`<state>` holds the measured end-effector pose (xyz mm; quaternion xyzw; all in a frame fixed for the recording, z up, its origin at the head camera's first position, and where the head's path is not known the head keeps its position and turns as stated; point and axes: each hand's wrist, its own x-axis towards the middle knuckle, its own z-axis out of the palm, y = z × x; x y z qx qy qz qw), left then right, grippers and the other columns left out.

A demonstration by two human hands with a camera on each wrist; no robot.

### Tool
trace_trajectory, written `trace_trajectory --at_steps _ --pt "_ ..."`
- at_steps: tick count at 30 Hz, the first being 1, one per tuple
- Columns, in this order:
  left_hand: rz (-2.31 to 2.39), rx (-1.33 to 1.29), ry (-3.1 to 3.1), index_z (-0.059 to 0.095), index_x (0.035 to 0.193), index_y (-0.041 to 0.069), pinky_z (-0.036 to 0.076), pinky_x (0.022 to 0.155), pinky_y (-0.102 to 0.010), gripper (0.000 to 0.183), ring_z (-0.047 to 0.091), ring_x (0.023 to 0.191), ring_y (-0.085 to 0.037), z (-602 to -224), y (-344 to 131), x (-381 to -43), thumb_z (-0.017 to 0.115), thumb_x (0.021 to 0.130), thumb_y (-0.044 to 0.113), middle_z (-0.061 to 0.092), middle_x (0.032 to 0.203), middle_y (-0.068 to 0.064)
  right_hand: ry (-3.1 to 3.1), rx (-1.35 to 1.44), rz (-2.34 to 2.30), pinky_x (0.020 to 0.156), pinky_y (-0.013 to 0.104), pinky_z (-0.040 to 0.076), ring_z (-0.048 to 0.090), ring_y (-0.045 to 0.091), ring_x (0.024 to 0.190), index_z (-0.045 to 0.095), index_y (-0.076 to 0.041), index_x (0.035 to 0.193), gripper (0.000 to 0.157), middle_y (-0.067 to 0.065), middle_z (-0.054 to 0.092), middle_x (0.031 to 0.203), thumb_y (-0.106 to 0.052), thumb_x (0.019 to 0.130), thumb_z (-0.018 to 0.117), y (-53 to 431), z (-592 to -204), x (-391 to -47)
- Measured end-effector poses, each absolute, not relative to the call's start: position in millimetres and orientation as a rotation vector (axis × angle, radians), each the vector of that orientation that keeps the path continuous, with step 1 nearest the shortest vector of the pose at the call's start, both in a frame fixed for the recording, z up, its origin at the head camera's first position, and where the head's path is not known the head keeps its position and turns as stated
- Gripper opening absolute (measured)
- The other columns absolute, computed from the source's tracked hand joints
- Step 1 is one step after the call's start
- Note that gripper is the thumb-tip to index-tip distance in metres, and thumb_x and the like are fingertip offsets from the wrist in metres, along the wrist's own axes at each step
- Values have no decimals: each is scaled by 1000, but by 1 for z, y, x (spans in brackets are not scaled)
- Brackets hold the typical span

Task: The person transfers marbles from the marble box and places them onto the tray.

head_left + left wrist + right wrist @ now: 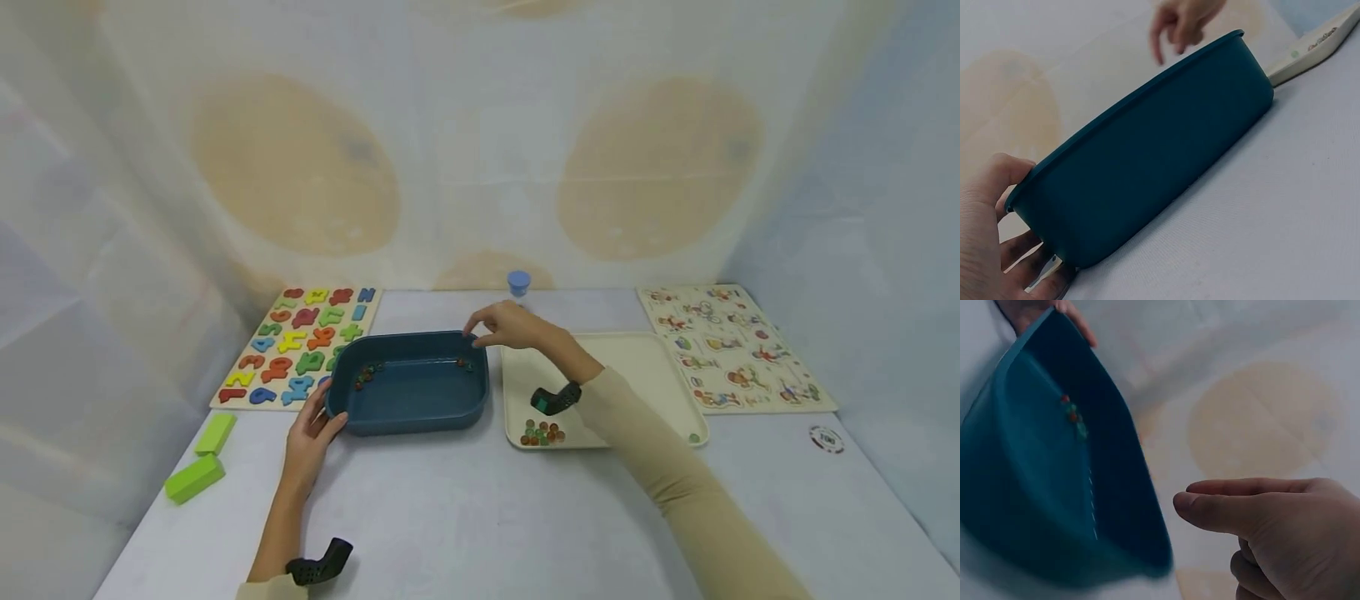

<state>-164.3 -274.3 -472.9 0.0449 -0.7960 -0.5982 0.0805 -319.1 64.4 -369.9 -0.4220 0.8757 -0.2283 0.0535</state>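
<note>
A dark blue rectangular basin (411, 393) stands on the white table, with small green and orange glass marbles (365, 375) in its left part and a few more by its right wall. My left hand (310, 435) holds the basin's left end, thumb at the rim and fingers against the outside wall. Over the back right corner of the basin is my right hand (510, 324). Its thumb and index finger stretch out with a gap between them, and the right wrist view shows nothing held there. The other fingers (1249, 572) bend in.
A cream tray (630, 358) stands right of the basin, with several marbles (542, 433) in its front left corner. Number (300, 342) and picture puzzle boards (738, 350) flank both. Green blocks (195, 477) lie left, a blue-topped object (518, 281) stands behind, and a round sticker (827, 439) sits right.
</note>
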Motion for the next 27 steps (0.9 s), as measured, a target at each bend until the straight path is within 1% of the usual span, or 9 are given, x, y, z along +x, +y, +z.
trace_trajectory --at_steps 3,6,9,10,11,14,17,22,27 --pt "-1792 114 -2374 32 138 33 38 94 -25 56 33 129 -26 -472 -274 -165 57 88 28 30 144 -2 2606 -1396 -608 52 22 30 32 10 52 65 -15 107 25 -1 42 57 -22 83 64 20 -363 -325" --pt "-1805 107 -2363 32 138 33 39 93 -24 57 33 129 -26 -471 -273 -166 57 88 27 30 144 -2 2569 -1465 -526 58 22 34 37 10 57 64 -15 110 27 1 56 74 -21 84 63 -16 -363 -331" --pt "-1804 109 -2361 32 138 33 39 93 -26 57 33 129 -27 -472 -274 -167 58 87 28 29 144 -3 2555 -1466 -440 61 22 38 42 11 62 62 -16 113 29 1 62 90 -23 85 62 -44 -369 -335" --pt "-1800 115 -2364 32 138 33 38 93 -27 57 33 129 -27 -473 -274 -167 58 87 28 29 144 -3 2557 -1450 -406 62 22 39 44 11 63 62 -17 113 29 1 62 92 -24 85 62 -51 -373 -336" --pt "-1798 122 -2368 32 138 33 38 94 -28 57 33 129 -27 -474 -274 -166 58 87 28 30 144 -3 2557 -1436 -374 64 23 41 47 11 67 61 -18 114 30 1 62 95 -25 85 61 -58 -377 -336" --pt "-1781 146 -2385 33 137 34 38 94 -32 57 33 129 -28 -478 -275 -163 59 87 30 30 144 -4 2546 -1394 -301 76 22 46 56 10 86 61 -19 115 31 -2 62 108 -24 85 62 -75 -387 -336" --pt "-1772 152 -2392 32 137 35 38 95 -34 58 33 129 -28 -480 -276 -161 59 86 31 29 144 -5 2519 -1392 -260 86 23 45 55 11 104 61 -17 115 31 -3 58 118 -21 84 63 -87 -394 -335" --pt "-1787 137 -2383 32 137 35 40 93 -31 57 33 128 -29 -478 -276 -162 59 87 30 29 144 -5 2511 -1341 -187 86 23 45 54 12 105 61 -18 116 33 -3 58 117 -22 84 64 -102 -401 -333" --pt "-1797 141 -2385 32 137 35 40 94 -33 57 33 128 -29 -474 -275 -163 59 87 30 29 144 -5 2567 -1275 -122 84 23 45 54 12 102 60 -20 117 35 -4 59 114 -25 83 64 -111 -407 -332"
